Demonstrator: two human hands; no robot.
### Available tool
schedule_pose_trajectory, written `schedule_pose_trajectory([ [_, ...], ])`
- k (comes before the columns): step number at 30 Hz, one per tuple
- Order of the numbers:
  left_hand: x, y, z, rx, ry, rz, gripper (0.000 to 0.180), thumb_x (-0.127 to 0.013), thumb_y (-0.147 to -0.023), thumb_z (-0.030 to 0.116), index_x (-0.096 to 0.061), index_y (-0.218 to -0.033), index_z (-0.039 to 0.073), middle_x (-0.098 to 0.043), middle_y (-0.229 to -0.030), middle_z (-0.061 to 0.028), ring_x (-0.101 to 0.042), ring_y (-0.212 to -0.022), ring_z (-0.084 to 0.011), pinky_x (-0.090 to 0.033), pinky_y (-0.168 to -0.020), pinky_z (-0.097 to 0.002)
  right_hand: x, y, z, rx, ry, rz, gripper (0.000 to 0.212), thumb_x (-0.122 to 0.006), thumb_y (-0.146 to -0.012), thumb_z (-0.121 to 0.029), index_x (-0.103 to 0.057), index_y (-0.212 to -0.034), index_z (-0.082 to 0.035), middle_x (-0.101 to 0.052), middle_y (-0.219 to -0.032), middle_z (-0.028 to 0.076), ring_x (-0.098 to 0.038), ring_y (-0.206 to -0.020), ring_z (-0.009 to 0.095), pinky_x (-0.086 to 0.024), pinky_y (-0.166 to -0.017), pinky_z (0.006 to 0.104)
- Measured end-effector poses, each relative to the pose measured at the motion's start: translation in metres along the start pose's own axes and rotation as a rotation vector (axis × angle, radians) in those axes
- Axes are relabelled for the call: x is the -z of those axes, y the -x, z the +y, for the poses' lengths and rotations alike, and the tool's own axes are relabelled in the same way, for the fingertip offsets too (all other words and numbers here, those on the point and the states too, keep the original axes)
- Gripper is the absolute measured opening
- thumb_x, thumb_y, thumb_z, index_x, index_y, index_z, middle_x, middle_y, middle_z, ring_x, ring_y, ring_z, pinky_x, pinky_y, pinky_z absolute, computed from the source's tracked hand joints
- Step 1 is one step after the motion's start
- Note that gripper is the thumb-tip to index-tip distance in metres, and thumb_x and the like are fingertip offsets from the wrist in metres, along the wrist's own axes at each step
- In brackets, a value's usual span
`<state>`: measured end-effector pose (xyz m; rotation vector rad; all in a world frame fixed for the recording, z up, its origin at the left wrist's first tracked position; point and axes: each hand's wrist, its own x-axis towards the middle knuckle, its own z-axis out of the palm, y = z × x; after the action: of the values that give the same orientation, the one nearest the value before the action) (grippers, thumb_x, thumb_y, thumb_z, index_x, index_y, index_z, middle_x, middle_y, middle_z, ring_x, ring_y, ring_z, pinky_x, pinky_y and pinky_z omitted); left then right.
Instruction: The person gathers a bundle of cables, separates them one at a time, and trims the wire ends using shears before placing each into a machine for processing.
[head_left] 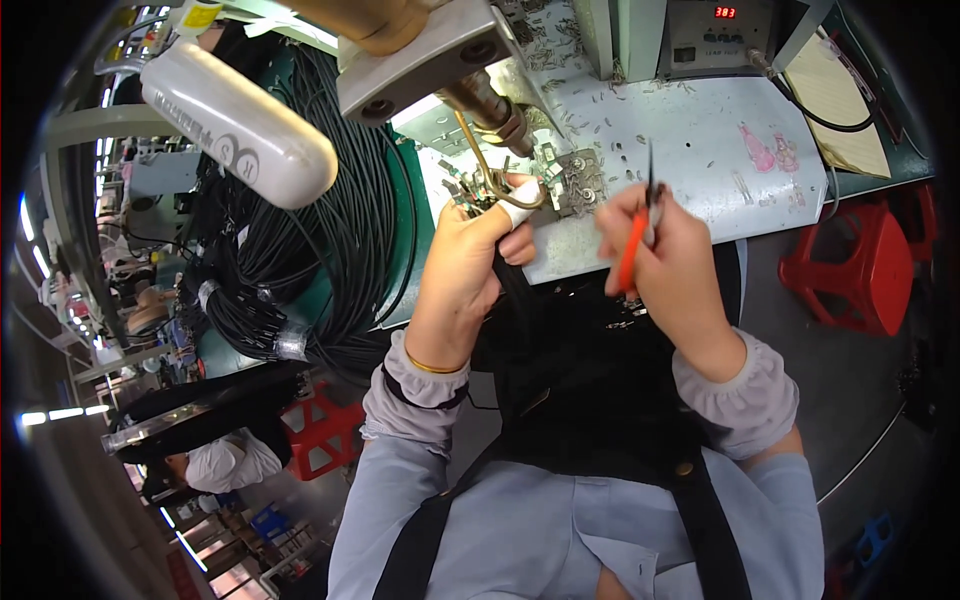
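At the near edge of the table (700,150), left hand (468,262) is up at a small metal fixture (560,185), grip closed on a bundle of black cable (512,290) that runs down toward the lap. Forefinger is wrapped in white tape (520,212) and sits just under a bent brass-coloured wire hook (495,170) hanging from the machine head (425,55) above. Cable end is at the fixture, touching or just beside it; cannot tell which.

Right hand (668,262) is just right of the fixture, grip closed on orange-handled tweezers/snips (640,225), dark tip pointing up, clear of the table surface.

Table surface is littered with small metal offcuts. Big coil of black cables (330,250) hangs off the left edge. White cylinder-shaped handle (235,120) at upper left. Grey control box with red digital display (720,30) at the far edge. Red stool (865,265) on the floor to the right.
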<state>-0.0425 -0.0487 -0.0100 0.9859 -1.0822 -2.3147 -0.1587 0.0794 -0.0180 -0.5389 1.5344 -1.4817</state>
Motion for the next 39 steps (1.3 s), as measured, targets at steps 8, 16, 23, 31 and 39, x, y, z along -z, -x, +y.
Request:
schedule_pose_trajectory([
  [8,0.0,-0.013,0.012,0.008,-0.169,-0.024,0.012,-0.057,-0.076,0.004,-0.054,-0.086,-0.001,-0.045,-0.06,0.0005,-0.033,-0.042,-0.0049,-0.026,-0.041,-0.02,-0.007,-0.053,0.002,0.178,0.141,-0.046,0.012,-0.055,-0.082,-0.012,-0.05,-0.083,0.0,-0.048,-0.059,0.001,-0.042,-0.044,0.006,-0.034,-0.04,0.0206],
  [16,0.006,-0.012,0.014,-0.014,-0.116,-0.099,0.014,-0.061,-0.075,0.005,-0.053,-0.085,-0.001,-0.049,-0.065,-0.0018,-0.036,-0.045,-0.0058,-0.029,-0.041,-0.0206,-0.008,-0.054,0.004,0.182,0.118,-0.06,0.012,-0.054,-0.082,-0.011,-0.05,-0.086,0.0,-0.045,-0.056,0.0,-0.042,-0.044,0.006,-0.035,-0.039,0.0207],
  [23,0.007,-0.013,0.013,-0.008,-0.133,-0.092,0.012,-0.06,-0.076,0.003,-0.053,-0.086,0.0,-0.05,-0.066,-0.0023,-0.037,-0.046,-0.006,-0.029,-0.042,-0.0205,-0.008,-0.053,0.001,0.164,0.076,-0.064,0.012,-0.053,-0.082,-0.01,-0.05,-0.088,-0.001,-0.045,-0.058,0.0,-0.041,-0.043,0.006,-0.035,-0.04,0.0201],
  [31,0.002,0.001,0.012,-0.006,-0.114,-0.08,0.013,-0.06,-0.076,0.003,-0.054,-0.087,-0.001,-0.052,-0.068,-0.0033,-0.042,-0.05,-0.0078,-0.033,-0.045,-0.0214,-0.008,-0.04,-0.001,0.166,-0.058,-0.134,0.011,-0.053,-0.082,-0.011,-0.051,-0.087,-0.002,-0.046,-0.059,-0.001,-0.04,-0.045,0.005,-0.036,-0.041,0.0198],
  [39,-0.005,0.053,-0.012,-0.144,-0.292,0.108,0.011,-0.059,-0.077,0.005,-0.056,-0.087,-0.001,-0.056,-0.073,-0.0036,-0.051,-0.06,-0.0095,-0.042,-0.056,-0.0215,0.008,-0.006,-0.006,0.703,0.66,0.457,0.011,-0.06,-0.076,-0.004,-0.049,-0.075,0.001,-0.048,-0.059,0.003,-0.044,-0.048,0.007,-0.036,-0.043,0.0203],
])
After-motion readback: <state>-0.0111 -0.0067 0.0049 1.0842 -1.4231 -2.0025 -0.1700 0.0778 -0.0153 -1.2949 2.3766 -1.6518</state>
